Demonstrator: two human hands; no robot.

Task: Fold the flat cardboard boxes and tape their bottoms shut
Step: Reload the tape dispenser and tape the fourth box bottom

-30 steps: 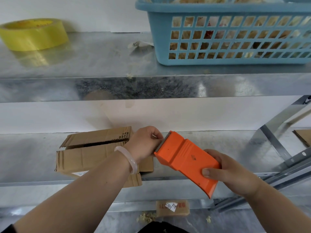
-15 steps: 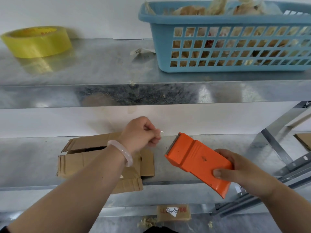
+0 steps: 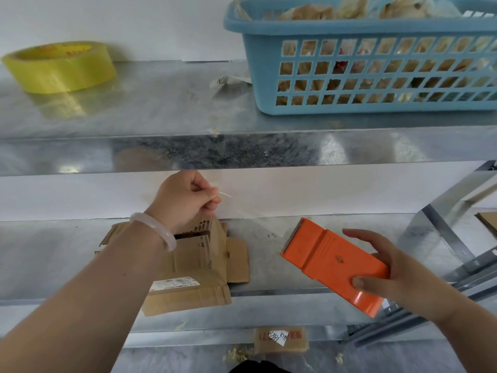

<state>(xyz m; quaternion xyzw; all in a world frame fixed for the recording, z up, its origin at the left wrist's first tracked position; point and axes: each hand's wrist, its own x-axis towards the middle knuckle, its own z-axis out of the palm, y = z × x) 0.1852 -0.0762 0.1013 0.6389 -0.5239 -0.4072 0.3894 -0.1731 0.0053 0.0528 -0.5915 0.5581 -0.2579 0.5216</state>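
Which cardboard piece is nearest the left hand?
The cardboard box on the middle shelf, under the left hand; the small labelled piece lies lower down.

Blue basket (image 3: 322,27) cut by the right edge; cardboard box (image 3: 196,262) partly behind left forearm (image 3: 94,292).

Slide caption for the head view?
Left hand pinches tape end; right hand holds orange tape dispenser beside a cardboard box.

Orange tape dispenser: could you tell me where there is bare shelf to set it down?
Lower metal shelf: bare between flattened brown cardboard box and grey slanted brace. Upper metal shelf: free between yellow tape roll and blue plastic basket. Crowded around the box.
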